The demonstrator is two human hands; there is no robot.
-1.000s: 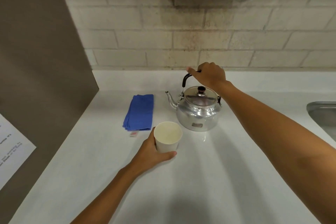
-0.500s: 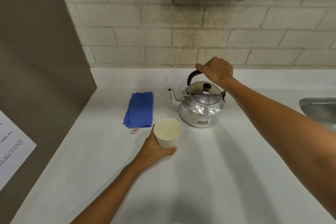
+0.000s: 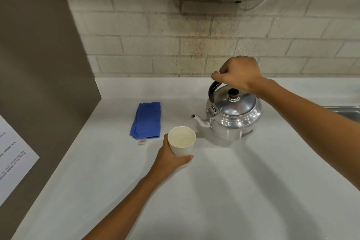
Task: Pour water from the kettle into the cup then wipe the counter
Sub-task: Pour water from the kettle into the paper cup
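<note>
on white counter point(image 3: 214, 191) below brick wall point(image 3: 136, 25): left grip point(image 3: 171, 159) around cup point(image 3: 182, 141), right grip point(image 3: 236, 74) around kettle point(image 3: 233, 118) handle

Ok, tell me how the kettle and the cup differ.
The kettle is shiny metal with a lid; the cup is plain white, open-topped and smaller. The right hand grips the kettle's handle from above; the left hand wraps the cup's side. Both stand on the counter.
</note>
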